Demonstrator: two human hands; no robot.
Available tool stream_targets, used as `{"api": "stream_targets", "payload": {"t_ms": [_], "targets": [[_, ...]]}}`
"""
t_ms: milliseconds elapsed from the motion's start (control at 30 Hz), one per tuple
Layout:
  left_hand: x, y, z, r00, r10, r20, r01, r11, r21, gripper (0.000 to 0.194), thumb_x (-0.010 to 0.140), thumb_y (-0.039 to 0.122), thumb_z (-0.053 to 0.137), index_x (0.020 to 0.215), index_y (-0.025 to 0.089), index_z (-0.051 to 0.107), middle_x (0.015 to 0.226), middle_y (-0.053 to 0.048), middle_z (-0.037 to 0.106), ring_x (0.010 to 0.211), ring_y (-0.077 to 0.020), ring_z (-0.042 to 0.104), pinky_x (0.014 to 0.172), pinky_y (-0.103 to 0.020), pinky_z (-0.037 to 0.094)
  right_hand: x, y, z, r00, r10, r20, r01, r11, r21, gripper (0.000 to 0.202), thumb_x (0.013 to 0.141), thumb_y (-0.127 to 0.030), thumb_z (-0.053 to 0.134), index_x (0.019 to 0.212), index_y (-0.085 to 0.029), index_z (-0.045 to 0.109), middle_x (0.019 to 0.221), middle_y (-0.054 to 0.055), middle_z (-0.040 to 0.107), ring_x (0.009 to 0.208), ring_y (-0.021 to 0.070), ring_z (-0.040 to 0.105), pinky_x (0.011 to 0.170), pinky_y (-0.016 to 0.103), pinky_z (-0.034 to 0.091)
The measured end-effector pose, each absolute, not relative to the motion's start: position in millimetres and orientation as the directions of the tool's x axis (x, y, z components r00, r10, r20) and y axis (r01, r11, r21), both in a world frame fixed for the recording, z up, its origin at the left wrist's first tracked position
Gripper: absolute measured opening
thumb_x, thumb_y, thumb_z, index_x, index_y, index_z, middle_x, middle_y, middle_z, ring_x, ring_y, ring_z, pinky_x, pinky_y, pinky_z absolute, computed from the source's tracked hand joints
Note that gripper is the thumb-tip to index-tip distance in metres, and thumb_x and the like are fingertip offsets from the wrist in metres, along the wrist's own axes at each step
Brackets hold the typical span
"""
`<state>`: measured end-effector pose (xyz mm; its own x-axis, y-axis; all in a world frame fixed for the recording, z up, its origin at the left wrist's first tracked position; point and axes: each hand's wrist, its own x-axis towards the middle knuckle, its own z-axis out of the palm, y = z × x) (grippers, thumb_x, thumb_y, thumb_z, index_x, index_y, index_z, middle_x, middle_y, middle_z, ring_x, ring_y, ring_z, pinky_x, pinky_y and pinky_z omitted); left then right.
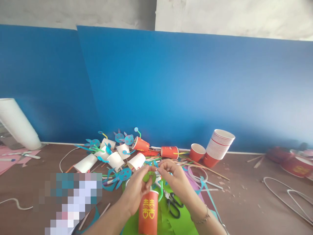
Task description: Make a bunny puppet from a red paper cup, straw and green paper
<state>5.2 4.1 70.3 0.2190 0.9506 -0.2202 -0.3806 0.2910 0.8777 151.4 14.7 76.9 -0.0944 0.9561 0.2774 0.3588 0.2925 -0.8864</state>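
Left hand (135, 189): lower centre; fingers curled, thumb and fingertips pinching a green disc (149, 177).
Right hand (177, 179): just right of the disc; fingertips drawn close together; whether a small piece lies between them cannot be told.
Green disc: between the two hands, above the foreground cup; dark marks on its face.
Step in hand: apparently fine fingertip work on the disc, judging by how the hands meet.
Next move: seems to call for a steady left pinch and light, precise right fingertips, lest the thin disc bend.
Foreground cup (148, 213): red with yellow characters, bottom centre; a green bent straw (161, 192) hangs at its right side; interior hidden.
Scissors (173, 205): right of that cup, on green paper (179, 225).
White cups (116, 162): tipped on their sides, left of centre, among blue paper animal heads (125, 174) and straws.
Tipped red cup (169, 152): centre, a yellow straw at its mouth.
Upright red cup (197, 152): right of centre; contents not discernible.
Cup stack (218, 147): beside it, nested cups, leaning slightly right.
Bench (244, 202): brown, beneath all.
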Motion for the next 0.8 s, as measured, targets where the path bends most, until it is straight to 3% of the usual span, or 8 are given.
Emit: {"api": "stream_targets", "payload": {"t_ms": [133,233,333,533,667,733,800], "targets": [[8,1,64,0.149,0.968,-0.204,-0.314,0.242,0.918,0.043,0.082,0.054,0.049,0.095,0.015,0.062,0.049,0.007,0.036,0.047,-0.0081,0.03,0.047,-0.018,0.025,145,2,79,-0.112,0.821,0.56,0.659,0.483,-0.576,0.012,0.084,-0.016,0.048,0.074,-0.019,0.053,0.093,0.008,0.058,0.093,0.0229,0.053,0.082,0.039,0.038],[8,1,63,0.113,0.978,-0.174,-0.326,0.202,0.924,0.053,0.081,0.062,0.045,0.111,0.02,0.056,0.06,0.006,0.045,0.046,-0.0068,0.032,0.045,-0.019,0.024,139,-8,81,-0.178,0.758,0.628,0.712,0.54,-0.449,0.013,0.086,-0.011,0.045,0.079,-0.019,0.053,0.092,0.008,0.057,0.09,0.0226,0.053,0.079,0.039,0.038],[6,4,67,0.08,0.985,-0.151,-0.367,0.17,0.915,0.059,0.081,0.066,0.042,0.125,0.026,0.047,0.086,0.001,0.054,0.043,-0.0035,0.031,0.041,-0.019,0.021,133,-16,84,-0.19,0.765,0.615,0.653,0.566,-0.502,0.012,0.086,-0.012,0.046,0.08,-0.02,0.052,0.093,0.007,0.056,0.088,0.0219,0.053,0.078,0.038,0.039],[4,2,66,0.188,0.974,-0.126,-0.357,0.187,0.915,0.071,0.08,0.073,0.032,0.132,0.027,0.044,0.116,-0.006,0.055,0.046,-0.004,0.037,0.043,-0.021,0.029,126,-15,81,-0.204,0.902,0.381,0.443,0.432,-0.785,0.015,0.083,-0.012,0.053,0.07,-0.02,0.053,0.095,0.006,0.055,0.099,0.0213,0.054,0.085,0.035,0.043],[4,-1,55,0.224,0.974,-0.027,-0.312,0.098,0.945,0.071,0.083,0.07,0.028,0.136,0.024,0.041,0.123,-0.01,0.056,0.07,-0.0171,0.058,0.057,-0.028,0.042,125,-11,75,-0.18,0.922,0.343,0.468,0.387,-0.795,0.016,0.082,-0.01,0.054,0.069,-0.019,0.054,0.094,0.006,0.054,0.095,0.0215,0.053,0.084,0.036,0.043],[4,-1,52,0.217,0.976,0.004,-0.294,0.061,0.954,0.072,0.084,0.069,0.028,0.138,0.023,0.04,0.122,-0.012,0.059,0.084,-0.0232,0.061,0.067,-0.031,0.045,126,-10,74,-0.172,0.921,0.351,0.508,0.388,-0.769,0.017,0.08,-0.008,0.054,0.068,-0.019,0.054,0.091,0.006,0.054,0.092,0.0216,0.053,0.083,0.037,0.043],[4,-1,50,0.207,0.978,0.013,-0.279,0.046,0.959,0.073,0.084,0.069,0.029,0.138,0.022,0.039,0.121,-0.012,0.061,0.085,-0.0244,0.061,0.069,-0.032,0.045,126,-10,73,-0.169,0.917,0.362,0.537,0.393,-0.746,0.018,0.079,-0.007,0.055,0.067,-0.019,0.054,0.09,0.006,0.054,0.09,0.0217,0.053,0.082,0.037,0.043]]}}
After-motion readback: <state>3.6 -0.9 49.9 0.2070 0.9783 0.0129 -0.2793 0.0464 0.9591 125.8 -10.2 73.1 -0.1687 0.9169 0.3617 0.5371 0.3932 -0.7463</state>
